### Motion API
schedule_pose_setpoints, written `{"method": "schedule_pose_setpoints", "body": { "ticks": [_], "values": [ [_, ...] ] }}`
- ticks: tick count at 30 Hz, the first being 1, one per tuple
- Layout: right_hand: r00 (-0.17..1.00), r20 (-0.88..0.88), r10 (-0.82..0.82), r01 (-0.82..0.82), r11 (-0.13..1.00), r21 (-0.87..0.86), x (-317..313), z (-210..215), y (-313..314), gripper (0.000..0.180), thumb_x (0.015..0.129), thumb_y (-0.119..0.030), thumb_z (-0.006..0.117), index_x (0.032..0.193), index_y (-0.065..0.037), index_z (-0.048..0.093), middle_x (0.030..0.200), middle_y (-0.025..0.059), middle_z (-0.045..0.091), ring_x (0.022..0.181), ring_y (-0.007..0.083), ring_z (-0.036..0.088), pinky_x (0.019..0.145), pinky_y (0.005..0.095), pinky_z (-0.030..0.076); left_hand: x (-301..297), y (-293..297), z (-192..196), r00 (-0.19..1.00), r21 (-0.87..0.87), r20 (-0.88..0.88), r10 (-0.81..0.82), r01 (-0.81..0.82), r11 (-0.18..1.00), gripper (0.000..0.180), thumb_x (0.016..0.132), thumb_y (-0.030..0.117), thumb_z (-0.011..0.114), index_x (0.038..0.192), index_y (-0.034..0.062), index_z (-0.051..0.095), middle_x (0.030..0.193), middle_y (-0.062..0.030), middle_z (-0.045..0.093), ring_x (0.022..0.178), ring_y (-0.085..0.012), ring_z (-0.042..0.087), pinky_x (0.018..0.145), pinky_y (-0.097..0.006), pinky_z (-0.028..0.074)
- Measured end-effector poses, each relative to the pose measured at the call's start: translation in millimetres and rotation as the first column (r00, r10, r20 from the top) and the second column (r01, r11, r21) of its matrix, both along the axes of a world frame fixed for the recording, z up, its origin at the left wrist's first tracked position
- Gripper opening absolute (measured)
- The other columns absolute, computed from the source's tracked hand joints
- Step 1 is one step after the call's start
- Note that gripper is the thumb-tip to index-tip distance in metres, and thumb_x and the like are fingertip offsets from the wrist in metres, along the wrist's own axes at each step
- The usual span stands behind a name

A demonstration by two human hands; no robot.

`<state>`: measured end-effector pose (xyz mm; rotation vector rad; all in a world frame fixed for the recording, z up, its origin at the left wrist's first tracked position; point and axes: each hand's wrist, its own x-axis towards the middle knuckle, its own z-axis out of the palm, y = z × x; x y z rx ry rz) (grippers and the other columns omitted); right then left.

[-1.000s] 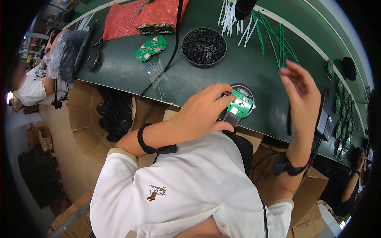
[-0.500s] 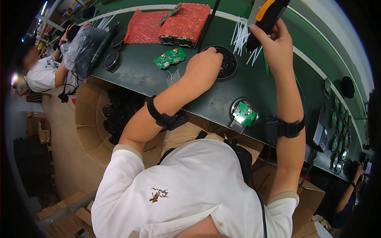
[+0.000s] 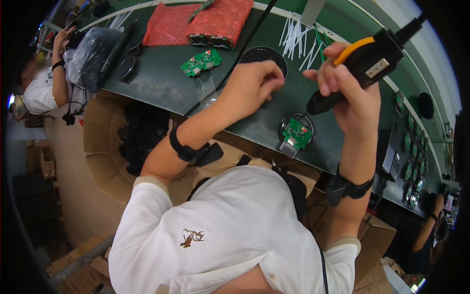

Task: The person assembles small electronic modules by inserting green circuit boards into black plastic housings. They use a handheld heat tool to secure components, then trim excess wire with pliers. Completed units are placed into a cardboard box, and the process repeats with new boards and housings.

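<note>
My right hand point(image 3: 355, 98) is wrapped round a black electric screwdriver point(image 3: 364, 68) with an orange lever, its cable leading up to the right. The screwdriver's nose points down-left, just above a green circuit board point(image 3: 297, 133). That board sits in a round black housing point(image 3: 312, 128) near the table's front edge. My left hand point(image 3: 252, 85) hovers in front of a round dish point(image 3: 267, 53) of small dark screws. Thumb and fingertips are drawn together there; anything between them is too small to make out.
Another green circuit board point(image 3: 201, 62) and a clear plastic bag point(image 3: 207, 90) lie left of my left hand. Red bubble wrap point(image 3: 223, 22) with stacked boards is behind. White strips point(image 3: 296, 39) lie beyond the dish. Several boards point(image 3: 416, 161) line the right side; co-workers sit at both sides.
My right hand has brought the screwdriver down and nearer, its nose now by the board in the housing. My left hand has come out of the screw dish, toward me.
</note>
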<state>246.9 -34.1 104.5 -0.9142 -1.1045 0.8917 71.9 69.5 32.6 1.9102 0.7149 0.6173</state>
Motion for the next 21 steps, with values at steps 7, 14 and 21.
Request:
{"method": "schedule_pose_setpoints", "body": {
  "ticks": [7, 14, 21],
  "values": [
    [0.984, 0.028, -0.178, 0.179, 0.984, -0.028, -11.2, 3.9, -24.1, 0.019, 0.098, -0.012, 0.066, 0.109, -0.001, 0.057, 0.067, 0.0016, 0.047, 0.054, 0.0113, 0.046, 0.055, 0.0301, 0.039, -6.5, -38.0, -24.6, 0.979, -0.062, 0.143, -0.142, 0.152, 0.986, 0.01, 0.092, 0.0, 0.074, 0.101, -0.0016, 0.073, 0.088, -0.0054, 0.071, 0.08, -0.0101, 0.069, 0.068, -0.025, 0.054],
    [0.955, -0.195, -0.222, 0.248, 0.961, 0.123, -26.4, -1.5, -21.7, 0.016, 0.093, -0.003, 0.073, 0.103, 0.006, 0.065, 0.065, 0.0044, 0.056, 0.049, 0.0127, 0.052, 0.05, 0.0279, 0.044, -3.8, -48.2, -33.6, 0.961, -0.156, 0.216, -0.172, 0.208, 0.966, 0.018, 0.086, -0.005, 0.078, 0.104, -0.0012, 0.076, 0.095, -0.0096, 0.076, 0.087, -0.0139, 0.073, 0.078, -0.028, 0.058],
    [0.958, -0.217, -0.187, 0.226, 0.959, 0.17, -26.9, -2.8, -22.4, 0.018, 0.094, -0.005, 0.071, 0.106, 0.004, 0.063, 0.064, 0.0045, 0.054, 0.048, 0.0129, 0.05, 0.049, 0.0288, 0.043, -5.0, -46.0, -37.8, 0.959, -0.075, 0.211, -0.187, 0.207, 0.976, 0.02, 0.085, -0.006, 0.078, 0.105, -0.0012, 0.078, 0.098, -0.0112, 0.078, 0.089, -0.0169, 0.076, 0.08, -0.028, 0.06]
  ]
}}
